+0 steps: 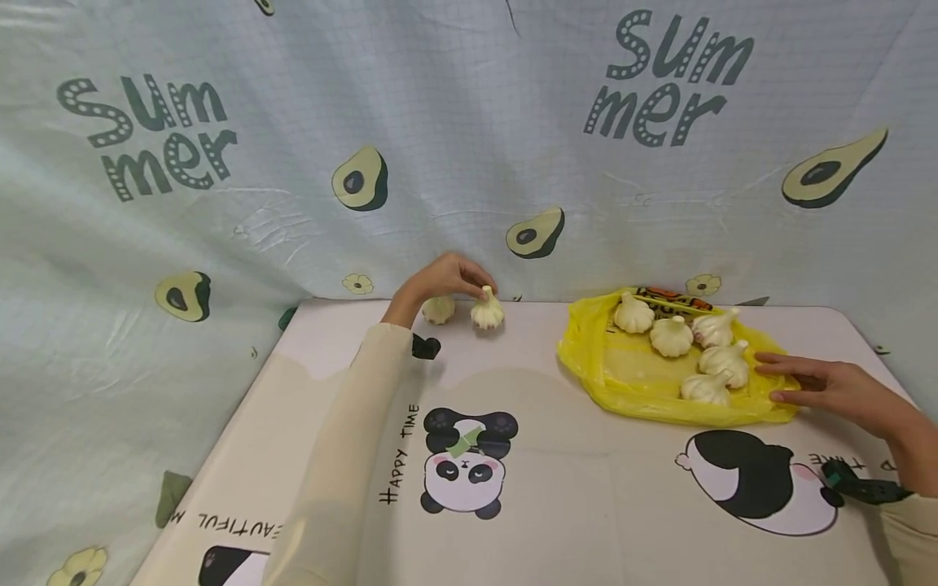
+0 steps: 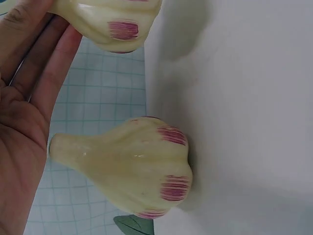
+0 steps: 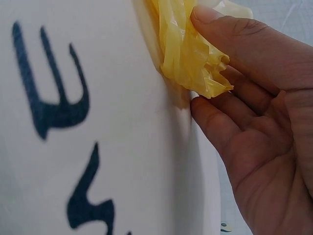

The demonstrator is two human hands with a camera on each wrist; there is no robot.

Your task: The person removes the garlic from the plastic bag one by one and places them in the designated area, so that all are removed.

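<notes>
My left hand (image 1: 452, 277) pinches a garlic bulb (image 1: 487, 312) by its stem, upright at the table's far edge. A second garlic bulb (image 1: 438, 309) stands just left of it, partly behind the wrist. In the left wrist view this standing bulb (image 2: 132, 166) shows purple streaks near its base, below the held one (image 2: 112, 22). On the right, a yellow plastic bag (image 1: 623, 391) lies spread out with several garlic bulbs (image 1: 671, 336) on it. My right hand (image 1: 843, 391) rests at the bag's right edge, thumb and fingers apart, touching the crumpled plastic (image 3: 188, 63).
A pale table cover (image 1: 557, 505) printed with pandas and lettering lies under everything. Behind the table's far edge hangs a light curtain (image 1: 454, 163) with avocado prints. Orange and black print (image 1: 670, 299) shows at the bag's back edge.
</notes>
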